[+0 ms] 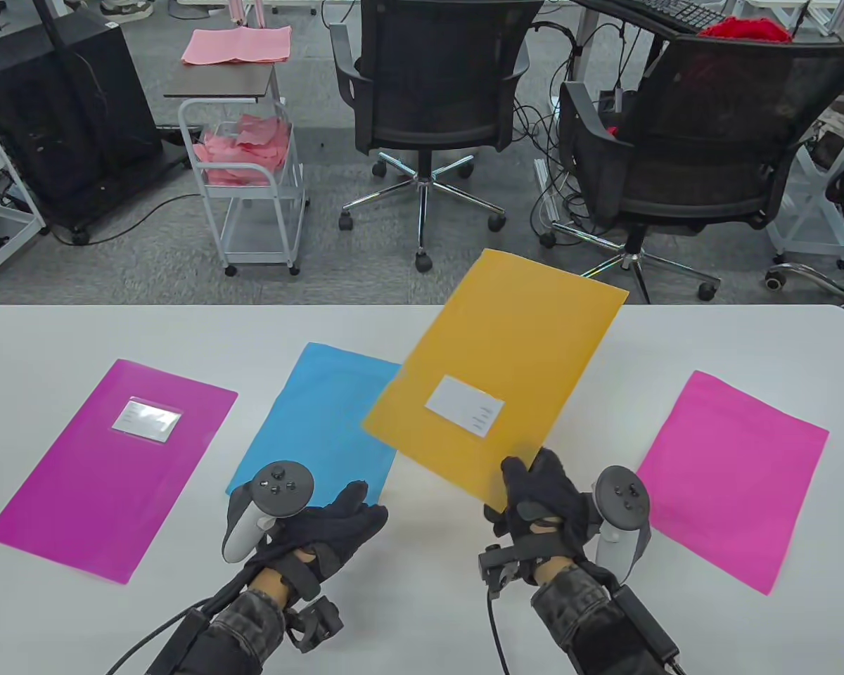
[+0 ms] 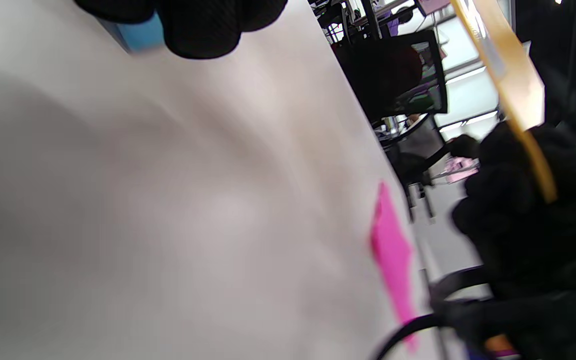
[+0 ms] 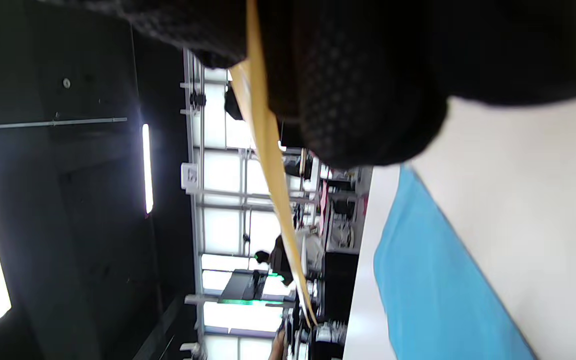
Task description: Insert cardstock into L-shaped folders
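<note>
My right hand [image 1: 545,496] pinches one orange folder [image 1: 496,376] lifted above the table [image 1: 422,598], long axis away-right; left hand [image 1: 323,524] relaxed. Flat: one purple folder [image 1: 112,467], blue sheet [image 1: 316,422], pink sheet [image 1: 735,478].

Gloved right hand [image 3: 368,75] fills twelve to two o'clock, pinching the orange folder [image 3: 273,190] seen edge-on toward six; blue sheet [image 3: 433,280] lies at five o'clock on the table [image 3: 533,200].
</note>
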{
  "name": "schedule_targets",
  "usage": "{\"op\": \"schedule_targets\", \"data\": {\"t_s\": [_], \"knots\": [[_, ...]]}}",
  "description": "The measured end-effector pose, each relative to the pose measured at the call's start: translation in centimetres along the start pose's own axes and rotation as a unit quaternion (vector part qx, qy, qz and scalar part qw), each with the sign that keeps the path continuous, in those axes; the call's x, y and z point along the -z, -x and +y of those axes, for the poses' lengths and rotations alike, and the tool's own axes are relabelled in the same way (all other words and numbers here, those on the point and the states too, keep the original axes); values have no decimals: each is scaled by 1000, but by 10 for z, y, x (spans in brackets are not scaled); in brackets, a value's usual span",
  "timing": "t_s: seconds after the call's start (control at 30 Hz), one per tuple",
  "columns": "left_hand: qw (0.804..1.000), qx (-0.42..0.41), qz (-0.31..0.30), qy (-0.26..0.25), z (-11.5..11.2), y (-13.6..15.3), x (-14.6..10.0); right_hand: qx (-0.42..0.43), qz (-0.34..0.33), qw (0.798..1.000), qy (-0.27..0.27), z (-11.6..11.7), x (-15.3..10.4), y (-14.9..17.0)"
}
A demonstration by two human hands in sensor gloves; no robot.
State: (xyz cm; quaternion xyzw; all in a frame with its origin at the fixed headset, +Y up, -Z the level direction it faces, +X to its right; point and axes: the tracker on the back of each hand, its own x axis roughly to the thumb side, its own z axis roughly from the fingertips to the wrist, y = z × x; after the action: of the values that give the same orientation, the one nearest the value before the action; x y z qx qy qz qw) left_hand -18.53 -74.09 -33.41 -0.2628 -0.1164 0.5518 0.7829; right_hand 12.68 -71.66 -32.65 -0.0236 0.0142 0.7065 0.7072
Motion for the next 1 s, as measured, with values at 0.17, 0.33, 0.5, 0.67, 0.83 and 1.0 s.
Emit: {"op": "schedule_targets", "data": {"t_s": [0.17,0.33,0.5,0.67,0.83,1.0], "knots": [[953,-268,-17,-142,13,13,-10,9,19,989,-150,47,-9,24],[945,-272,-9,-180,32,16,-18,30,22,991,-125,25,5,26],[973,-198,2,-121,59,29,-20,63,47,997,0,-42,13,36],[993,-73,53,-73,72,39,-20,-45,97,993,51,-101,18,44],[995,22,93,-9,60,40,-11,-353,98,931,2,-79,21,25],[996,51,70,3,44,29,-4,-487,-15,868,-94,-9,18,8]]}}
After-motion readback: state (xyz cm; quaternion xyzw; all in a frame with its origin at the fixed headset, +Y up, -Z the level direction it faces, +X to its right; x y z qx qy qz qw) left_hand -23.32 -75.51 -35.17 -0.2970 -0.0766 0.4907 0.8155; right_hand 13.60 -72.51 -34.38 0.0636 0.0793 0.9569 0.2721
